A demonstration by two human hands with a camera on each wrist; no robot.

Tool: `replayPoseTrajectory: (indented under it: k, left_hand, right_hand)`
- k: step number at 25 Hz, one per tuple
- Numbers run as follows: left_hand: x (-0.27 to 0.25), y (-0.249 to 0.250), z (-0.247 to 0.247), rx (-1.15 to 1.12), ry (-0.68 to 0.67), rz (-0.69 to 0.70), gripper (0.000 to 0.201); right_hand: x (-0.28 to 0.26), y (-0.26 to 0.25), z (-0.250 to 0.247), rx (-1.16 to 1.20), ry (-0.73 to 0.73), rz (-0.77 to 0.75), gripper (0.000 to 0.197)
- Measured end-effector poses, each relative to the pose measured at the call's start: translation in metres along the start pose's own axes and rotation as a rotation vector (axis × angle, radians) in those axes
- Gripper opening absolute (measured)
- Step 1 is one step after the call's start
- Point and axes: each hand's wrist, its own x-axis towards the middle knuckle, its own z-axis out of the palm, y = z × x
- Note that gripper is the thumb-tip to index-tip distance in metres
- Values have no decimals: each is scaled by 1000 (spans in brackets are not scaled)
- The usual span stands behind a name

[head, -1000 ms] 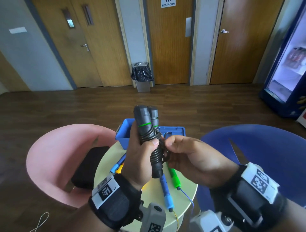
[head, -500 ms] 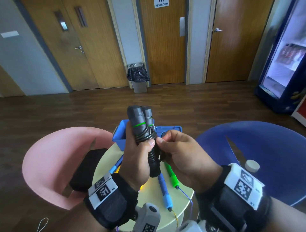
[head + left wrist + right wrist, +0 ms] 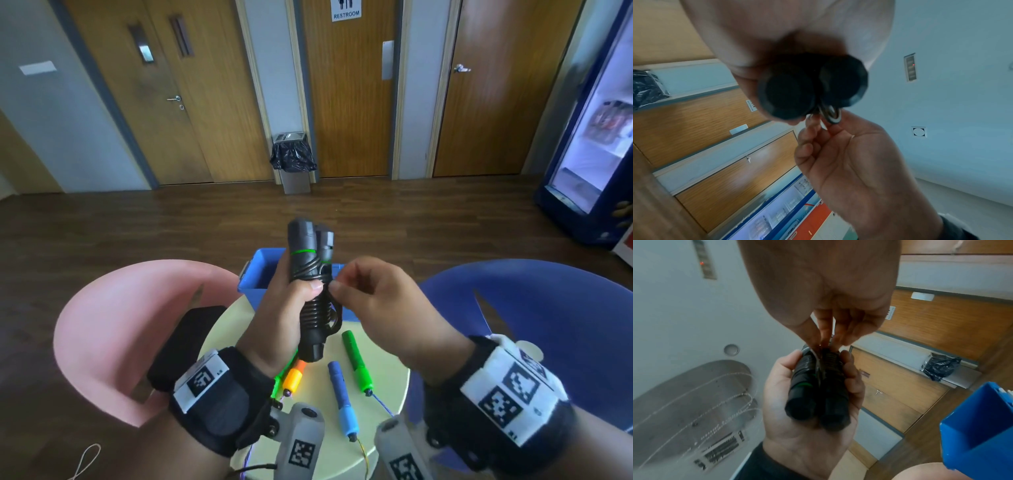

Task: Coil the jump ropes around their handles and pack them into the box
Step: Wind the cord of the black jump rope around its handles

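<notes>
1. Gripping is being done by the left hand (image 3: 281,318): its fingers (image 3: 851,369) and thumb are curled round the pair of black handles (image 3: 310,274), which are held upright and side by side above the table.
2. The black rope (image 3: 317,308) is seen wound in tight coils around both handles, right at and below the left thumb tip; green rings are spotted on the handles just above the thumb.
3. A loose bit of that rope is being pinched by the right hand (image 3: 380,308) between thumb and fingertips (image 3: 812,128), just beside the left thumb, pretty much touching the coils. The other right fingers are loosely curled.
4. From the left wrist view, the round butt ends of the two handles are seen pressed together, with a loop of rope pinched right under them.
5. The blue box (image 3: 263,274) is found behind the left fingers, at the far edge of the round table (image 3: 387,373); what's inside can't be made out.
6. Below the held bundle, more handles are left lying on the table: an orange handle (image 3: 294,377), a blue handle (image 3: 342,397) and a green handle (image 3: 356,359), with thin cords trailing off toward the near edge.
7. A pink chair (image 3: 113,325) is seen off to the left hand's side, a blue chair (image 3: 548,308) off to the right hand's side.
</notes>
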Motion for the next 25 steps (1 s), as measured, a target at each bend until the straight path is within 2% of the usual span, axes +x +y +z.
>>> replayPoseTrajectory:
  k: [1,2,7,10,14,20,23,25]
  left_hand:
    - [0,-2,-1,2,-19,-15,62]
    - [-2,-4,-2,-12,-27,-28,59]
    - [-4,1,-3,-99,-47,-71,48]
    - [-4,3,-3,-121,-79,-136,50]
    - [-3,0,-4,-173,-135,-164,53]
    - [-3,-13,-6,-235,-218,-268,59]
    - [3,-13,-5,-295,-276,-251,73]
    - [10,-10,-4,-308,-313,-257,73]
  right_hand:
    - [-1,-2,-5,-60,10,-53,8]
    - [-2,-4,-8,-114,20,-103,10]
    - [-7,-5,-17,-363,-10,-298,33]
    - [-3,-11,-22,-392,-60,-280,38]
    - [-2,-21,-27,-314,-24,-231,23]
    - [2,-28,-37,-580,-220,-207,20]
    - [8,-28,-44,-565,-157,-270,17]
    - [11,-30,-47,-660,-88,-344,18]
